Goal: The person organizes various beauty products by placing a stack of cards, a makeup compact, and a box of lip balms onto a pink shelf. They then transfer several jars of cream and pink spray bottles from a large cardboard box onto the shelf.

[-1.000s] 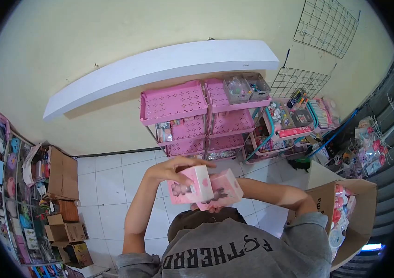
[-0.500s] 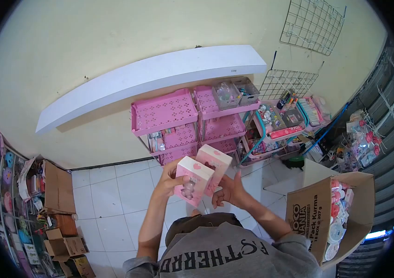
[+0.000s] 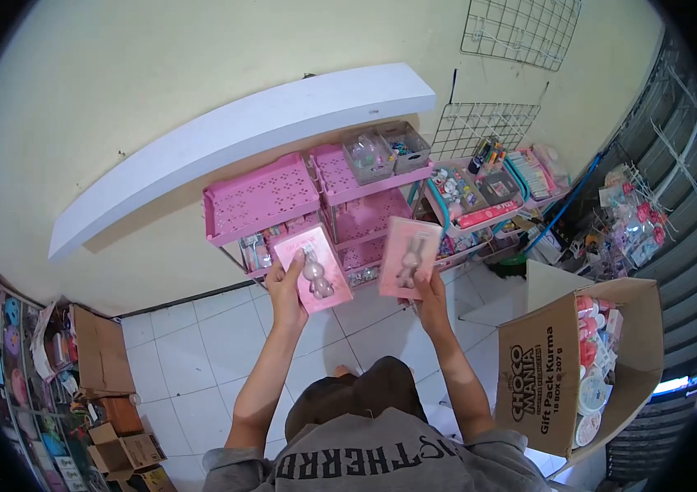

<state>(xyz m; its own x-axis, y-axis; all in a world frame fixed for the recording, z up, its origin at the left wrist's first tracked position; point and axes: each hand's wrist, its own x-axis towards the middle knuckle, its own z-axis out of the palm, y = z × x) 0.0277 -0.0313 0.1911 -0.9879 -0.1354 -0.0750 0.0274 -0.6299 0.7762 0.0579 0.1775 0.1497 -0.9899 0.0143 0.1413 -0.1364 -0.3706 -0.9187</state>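
Observation:
Two pink boxes are held up apart, side by side, before the pink cart. My left hand grips the left pink box, thumb on its front, which shows a grey rabbit-like figure. In my right hand is the other pink box, with a similar figure on its face and the thumb over its lower edge. Behind them stands the pink tiered cart; small packaged goods sit on its lower level.
A white wall shelf runs above the cart. Grey baskets sit on the cart's top. To the right are a filled trolley and a large cardboard carton with jars. Small cartons and a goods rack stand left.
The two boxes were together and overlapping; now they are apart, one in each hand. My right hand has taken hold of one and moved up. The view has shifted slightly.

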